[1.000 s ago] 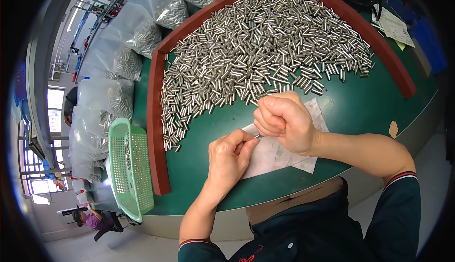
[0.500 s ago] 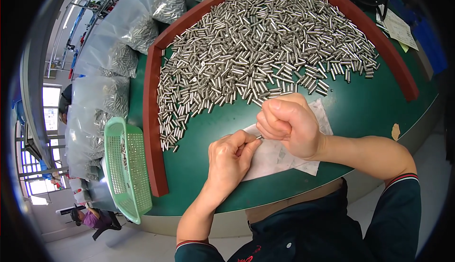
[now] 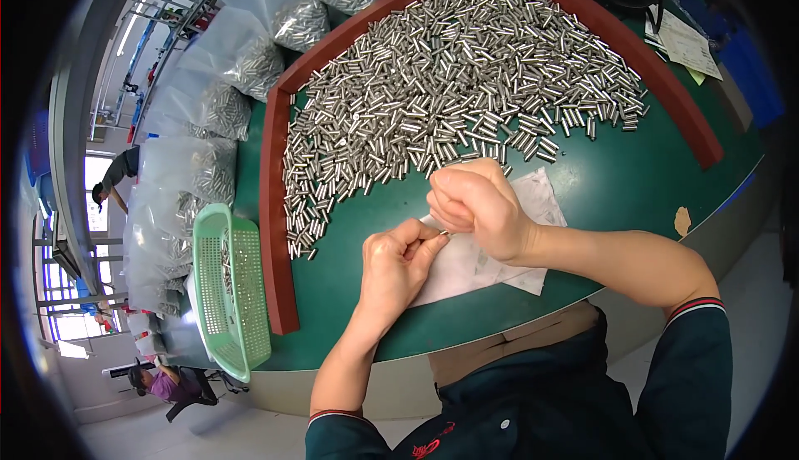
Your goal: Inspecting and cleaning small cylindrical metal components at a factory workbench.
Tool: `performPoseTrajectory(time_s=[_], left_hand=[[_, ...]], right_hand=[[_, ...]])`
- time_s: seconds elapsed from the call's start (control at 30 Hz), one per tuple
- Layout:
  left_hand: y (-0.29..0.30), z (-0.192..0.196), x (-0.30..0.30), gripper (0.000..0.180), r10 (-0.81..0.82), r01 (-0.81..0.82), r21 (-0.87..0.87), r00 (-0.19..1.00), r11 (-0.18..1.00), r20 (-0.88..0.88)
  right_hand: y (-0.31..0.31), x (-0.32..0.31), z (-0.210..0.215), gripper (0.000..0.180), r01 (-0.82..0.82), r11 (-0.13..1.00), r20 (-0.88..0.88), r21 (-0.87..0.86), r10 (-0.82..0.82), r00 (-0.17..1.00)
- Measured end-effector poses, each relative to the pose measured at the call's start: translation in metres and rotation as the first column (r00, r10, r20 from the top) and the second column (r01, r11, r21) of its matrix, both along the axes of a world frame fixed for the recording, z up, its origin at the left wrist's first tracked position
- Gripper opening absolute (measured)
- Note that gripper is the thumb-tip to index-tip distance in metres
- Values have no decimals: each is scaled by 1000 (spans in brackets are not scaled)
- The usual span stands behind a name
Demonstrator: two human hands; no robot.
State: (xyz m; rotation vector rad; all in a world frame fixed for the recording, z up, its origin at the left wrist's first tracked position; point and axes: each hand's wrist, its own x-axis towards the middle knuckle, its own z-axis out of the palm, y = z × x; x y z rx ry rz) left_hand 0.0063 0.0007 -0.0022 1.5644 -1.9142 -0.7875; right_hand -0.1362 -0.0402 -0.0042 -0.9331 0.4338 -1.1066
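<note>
We pinch a metal pin point(image 3: 445, 233) in our left hand point(image 3: 389, 264); our right hand point(image 3: 484, 208) curls into a fist beside it, contents hidden

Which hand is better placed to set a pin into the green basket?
Probably the left hand: it pinches a small metal pin and is nearer the green perforated basket. The right hand, a closed fist, is farther away.

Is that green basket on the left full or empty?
Not empty: small metal pins show inside the green basket. How full, I cannot tell; its side wall hides part of the inside.
</note>
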Motion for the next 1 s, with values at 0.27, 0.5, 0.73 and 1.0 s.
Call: performPoseTrajectory(time_s=[0.27, 0.5, 0.73, 1.0], left_hand=[[1, 3, 17, 7, 164, 35, 275, 729, 961, -664], [-8, -3, 39, 21, 450, 291, 502, 228, 815, -863], [-10, 2, 45, 20, 467, 269, 527, 258, 806, -846], [-23, 0, 61, 22, 387, -232, 314, 655, 921, -649]], right_hand=[[-9, -16, 11, 38, -37, 995, 216, 93, 16, 976], [-7, -14, 4, 38, -101, 980, 245, 170, 57, 968], [-8, -10, 5, 38, -104, 983, 215, 151, 70, 974], [-8, -11, 3, 40, -87, 987, 150, 136, 66, 986]])
